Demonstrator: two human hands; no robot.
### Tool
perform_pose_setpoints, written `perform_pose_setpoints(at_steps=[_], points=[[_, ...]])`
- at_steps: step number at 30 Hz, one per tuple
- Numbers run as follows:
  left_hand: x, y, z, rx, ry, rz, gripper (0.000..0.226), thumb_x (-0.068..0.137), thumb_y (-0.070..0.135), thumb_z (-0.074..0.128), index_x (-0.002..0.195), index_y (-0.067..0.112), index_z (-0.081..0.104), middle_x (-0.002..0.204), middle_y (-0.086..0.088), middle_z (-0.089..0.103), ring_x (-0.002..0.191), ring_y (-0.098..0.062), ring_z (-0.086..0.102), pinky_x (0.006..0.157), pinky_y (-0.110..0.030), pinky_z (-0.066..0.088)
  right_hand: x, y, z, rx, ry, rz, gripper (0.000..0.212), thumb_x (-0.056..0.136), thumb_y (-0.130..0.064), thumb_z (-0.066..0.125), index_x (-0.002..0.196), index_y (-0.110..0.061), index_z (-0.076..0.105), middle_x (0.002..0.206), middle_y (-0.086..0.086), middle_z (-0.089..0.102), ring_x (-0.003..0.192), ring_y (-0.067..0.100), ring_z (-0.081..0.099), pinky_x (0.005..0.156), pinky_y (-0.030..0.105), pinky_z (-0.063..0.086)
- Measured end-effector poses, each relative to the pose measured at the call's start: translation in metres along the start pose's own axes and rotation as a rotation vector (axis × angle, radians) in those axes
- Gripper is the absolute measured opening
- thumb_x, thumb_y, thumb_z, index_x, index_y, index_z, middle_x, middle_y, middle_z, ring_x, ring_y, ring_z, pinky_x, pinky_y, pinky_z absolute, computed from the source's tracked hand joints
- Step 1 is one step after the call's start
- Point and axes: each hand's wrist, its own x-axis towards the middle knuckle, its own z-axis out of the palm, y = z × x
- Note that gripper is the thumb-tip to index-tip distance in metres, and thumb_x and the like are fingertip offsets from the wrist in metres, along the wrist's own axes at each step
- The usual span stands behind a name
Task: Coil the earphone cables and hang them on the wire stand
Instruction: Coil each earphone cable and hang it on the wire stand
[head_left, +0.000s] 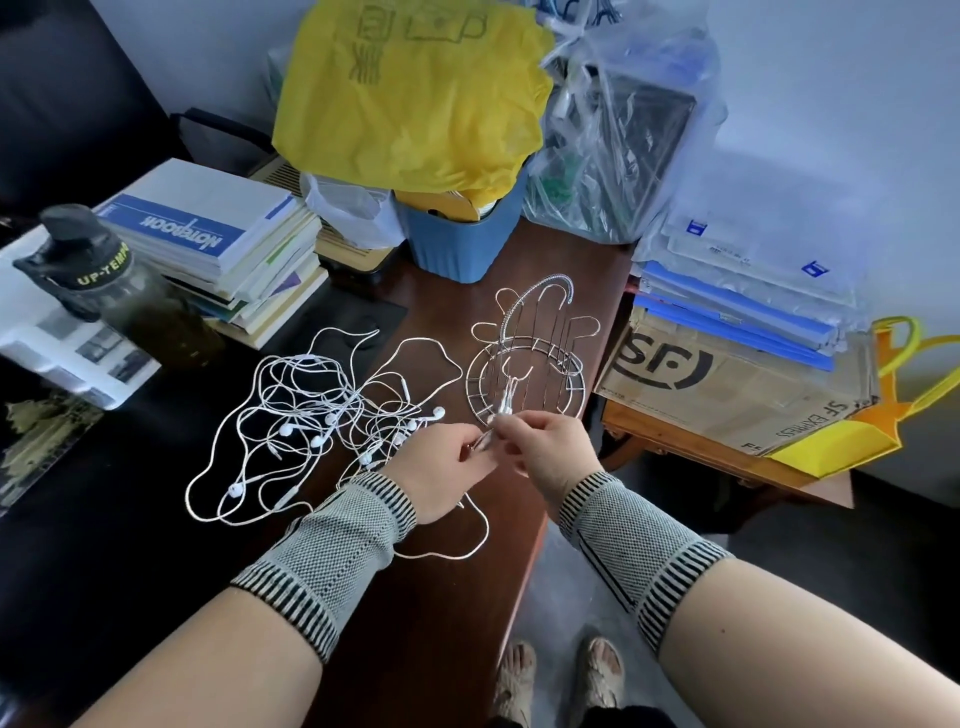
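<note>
A dark bottle (78, 265) and a stack of notebooks (218, 244) sit far left; next comes the tangle of white earphone cables (322, 415), loose on the desk (452, 613) and not yet coiled; the left hand (441, 467) pinches 1 cable near its plug, fingers curled round it; the right hand (545, 447), just beside, pinches the same cable, its earbuds poking up between the 2 hands; the wire stand (530, 353) waits upright behind them, seemingly bare. To coil well, I'd judge, draw this 1 set free of the heap first, wind even loops round the left fingers, then seat the bundle on a hook.
</note>
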Motion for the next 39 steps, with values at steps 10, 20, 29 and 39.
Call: perform_pose_setpoints(at_steps=[10,20,29,39], points=[[-0.034,-0.018,-0.034,-0.049,-0.091,-0.078,0.026,0.095,0.027,0.056,0.075,0.019,0.071,0.045,0.009,0.032,0.042,-0.01,0.027,0.045,-0.022,0.026,0.006,0.008,-0.025,-0.192,0.201,0.134,0.019,0.081,-0.024,0.067,0.065,-0.014,0.068,0.07,0.006,0.065,0.068,0.022,0.061,0.072,0.041,0.055],[-0.032,0.005,-0.016,0.005,-0.093,0.013,0.026,0.094,0.023,0.059,0.07,0.018,0.066,0.05,0.01,0.048,0.047,-0.005,0.041,0.053,-0.023,0.034,-0.067,-0.005,0.005,-0.847,-0.266,-0.533,0.061,0.086,-0.014,0.052,0.143,-0.03,0.038,0.129,-0.003,0.059,0.109,0.019,0.059,0.097,0.028,0.043],[-0.044,-0.012,-0.03,0.099,-0.213,-0.078,0.018,0.09,0.034,0.064,0.083,0.021,0.074,0.051,0.009,0.045,0.039,-0.001,0.038,0.045,-0.011,0.03,-0.057,0.023,-0.012,-1.143,-0.289,-0.493,0.039,0.102,-0.039,0.034,0.098,-0.014,0.063,0.09,0.0,0.057,0.089,0.022,0.058,0.08,0.031,0.044],[-0.056,-0.034,-0.112,0.234,-0.073,-0.17,0.019,0.085,0.042,0.068,0.072,0.029,0.073,0.064,0.007,0.063,0.064,-0.012,0.054,0.067,-0.026,0.045,-0.055,0.036,-0.04,-1.41,-0.326,-0.351,0.034,0.104,-0.027,0.032,0.118,-0.015,0.06,0.116,-0.001,0.056,0.108,0.02,0.055,0.092,0.032,0.047]])
